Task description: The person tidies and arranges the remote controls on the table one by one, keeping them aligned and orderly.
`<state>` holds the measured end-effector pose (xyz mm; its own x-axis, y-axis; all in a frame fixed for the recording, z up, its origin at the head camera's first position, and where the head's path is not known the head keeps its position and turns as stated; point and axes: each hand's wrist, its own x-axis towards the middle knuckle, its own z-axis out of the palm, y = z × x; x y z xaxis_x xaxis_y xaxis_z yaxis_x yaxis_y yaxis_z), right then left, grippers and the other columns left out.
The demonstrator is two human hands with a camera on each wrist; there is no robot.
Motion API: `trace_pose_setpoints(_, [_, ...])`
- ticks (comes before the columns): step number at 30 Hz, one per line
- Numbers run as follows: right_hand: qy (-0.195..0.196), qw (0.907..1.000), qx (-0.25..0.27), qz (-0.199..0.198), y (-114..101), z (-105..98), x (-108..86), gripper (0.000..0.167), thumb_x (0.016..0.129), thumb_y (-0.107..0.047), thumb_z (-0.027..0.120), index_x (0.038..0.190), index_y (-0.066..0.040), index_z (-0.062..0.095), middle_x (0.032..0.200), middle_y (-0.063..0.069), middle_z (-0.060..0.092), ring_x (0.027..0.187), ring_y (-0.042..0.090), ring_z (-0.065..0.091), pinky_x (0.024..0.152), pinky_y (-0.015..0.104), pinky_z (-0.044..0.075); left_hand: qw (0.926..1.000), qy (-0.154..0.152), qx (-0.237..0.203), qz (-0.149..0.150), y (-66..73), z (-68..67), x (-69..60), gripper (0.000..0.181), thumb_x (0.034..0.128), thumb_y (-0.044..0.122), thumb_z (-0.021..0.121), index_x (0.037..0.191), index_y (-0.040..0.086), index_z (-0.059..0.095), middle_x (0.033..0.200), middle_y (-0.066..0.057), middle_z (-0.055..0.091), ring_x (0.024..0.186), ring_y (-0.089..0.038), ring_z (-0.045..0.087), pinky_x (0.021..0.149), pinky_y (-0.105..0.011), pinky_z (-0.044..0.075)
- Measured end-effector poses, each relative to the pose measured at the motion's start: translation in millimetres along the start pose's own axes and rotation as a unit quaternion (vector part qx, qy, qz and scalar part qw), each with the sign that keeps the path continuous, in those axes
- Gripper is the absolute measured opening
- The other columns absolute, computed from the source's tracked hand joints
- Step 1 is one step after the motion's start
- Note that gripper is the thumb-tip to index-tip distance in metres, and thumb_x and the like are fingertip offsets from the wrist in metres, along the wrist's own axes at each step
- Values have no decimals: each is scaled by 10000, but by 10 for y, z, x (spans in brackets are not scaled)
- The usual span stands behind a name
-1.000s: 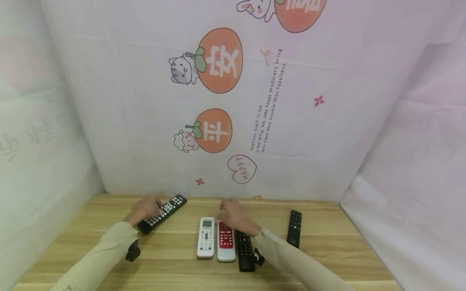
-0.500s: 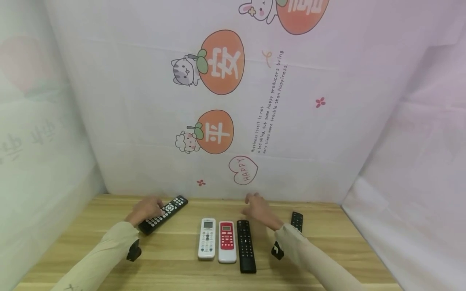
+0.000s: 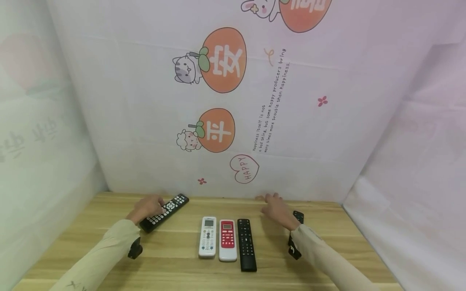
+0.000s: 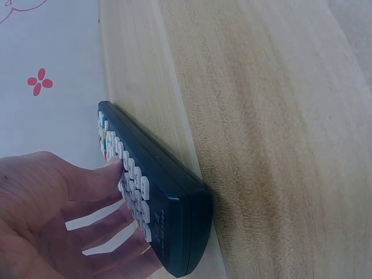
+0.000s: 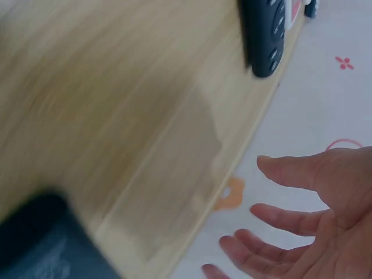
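A black remote control with white keys (image 3: 164, 213) lies slanted at the left of the wooden table. My left hand (image 3: 147, 207) holds it, the thumb on its keys and the fingers at its far edge in the left wrist view. My right hand (image 3: 278, 210) is over the table's back right, fingers spread and holding nothing in the right wrist view. Closest to it is another black remote (image 3: 298, 216), partly hidden by the hand and sleeve. A white remote (image 3: 207, 237), a red and white remote (image 3: 227, 241) and a long black remote (image 3: 246, 245) lie side by side mid-table.
White printed cloth (image 3: 164, 161) rises along the table's back edge and at both sides. A blurred dark shape (image 5: 49, 247) fills the lower left corner of the right wrist view. Each wrist wears a small black device (image 3: 135, 248).
My right hand has moved right, from above the red and white remote past the long black one toward the rightmost remote. The left hand stays on its remote.
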<state>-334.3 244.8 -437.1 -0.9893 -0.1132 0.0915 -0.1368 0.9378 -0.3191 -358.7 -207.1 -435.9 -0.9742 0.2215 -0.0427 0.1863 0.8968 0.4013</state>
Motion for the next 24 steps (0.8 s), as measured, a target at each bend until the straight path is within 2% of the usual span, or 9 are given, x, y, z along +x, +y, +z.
trace_pose_setpoints(6, [-354, 9965, -488, 579, 204, -146, -63, 330, 974, -102, 643, 1190, 141, 585, 1091, 342, 545, 915, 436, 582, 694, 538, 525, 10000, -7, -48, 10, -8, 28, 22, 299, 933, 163, 710, 1143, -49, 715, 1063, -207, 717, 907, -307, 642, 848, -551, 542])
trace_pose_setpoints(8, [-355, 9969, -462, 532, 284, -200, -87, 275, 957, -67, 633, 1119, 151, 588, 1037, 334, 556, 871, 407, 581, 688, 515, 527, 10000, 1, -57, 1, -15, 31, 34, 297, 934, 162, 710, 1145, -47, 716, 1063, -203, 718, 907, -304, 642, 847, -544, 543])
trace_pose_setpoints(10, [-277, 9973, -492, 463, 359, -250, -108, 208, 917, -44, 635, 1010, 138, 596, 930, 283, 571, 797, 341, 556, 666, 479, 523, 10000, 11, -53, 19, -22, 33, 44, 296, 933, 163, 711, 1139, -50, 714, 1054, -205, 715, 901, -304, 641, 838, -540, 544])
trace_pose_setpoints(13, [-194, 9986, -376, 332, 494, -281, -132, 79, 866, 8, 619, 811, 53, 583, 725, 148, 547, 661, 238, 489, 585, 371, 474, 10000, 25, -18, 6, -30, 39, 48, 295, 934, 163, 713, 1140, -48, 716, 1062, -205, 715, 904, -305, 642, 838, -541, 546])
trace_pose_setpoints(16, [-327, 9979, -343, 431, 614, -300, -141, 209, 851, 24, 595, 683, -65, 506, 612, 34, 460, 565, 155, 400, 534, 291, 386, 10000, 8, -16, -21, -28, 47, 44, 302, 938, 163, 716, 1148, -54, 712, 1058, -209, 715, 891, -306, 649, 819, -534, 553])
trace_pose_setpoints(18, [-526, 9962, -280, 629, 680, -321, -145, 202, 866, 6, 607, 696, -56, 519, 627, 50, 487, 562, 160, 435, 536, 281, 409, 10000, -11, -19, -60, -25, 55, 40, 303, 940, 164, 716, 1156, -49, 712, 1065, -206, 717, 891, -306, 653, 819, -539, 553])
trace_pose_setpoints(20, [-802, 9921, -161, 950, 718, -353, -155, 114, 904, -32, 638, 825, 42, 602, 778, 160, 613, 676, 242, 592, 582, 336, 528, 10000, -26, -33, -87, -29, 66, 40, 301, 938, 163, 717, 1156, -43, 715, 1077, -207, 718, 902, -308, 654, 833, -553, 552])
trace_pose_setpoints(22, [-1047, 9855, 115, 1328, 743, -381, -170, 222, 932, -67, 680, 1014, 134, 631, 973, 280, 653, 832, 373, 682, 632, 441, 612, 10000, -34, -23, -74, -30, 66, 34, 297, 933, 160, 716, 1150, -42, 717, 1088, -214, 717, 916, -315, 654, 851, -570, 549])
trace_pose_setpoints(24, [-1217, 9784, 317, 1640, 746, -406, -185, 320, 959, -93, 698, 1113, 173, 609, 1074, 345, 633, 893, 459, 701, 631, 508, 634, 10000, -36, -7, -57, -39, 66, 29, 292, 930, 157, 716, 1143, -42, 718, 1096, -220, 714, 928, -321, 653, 863, -578, 549])
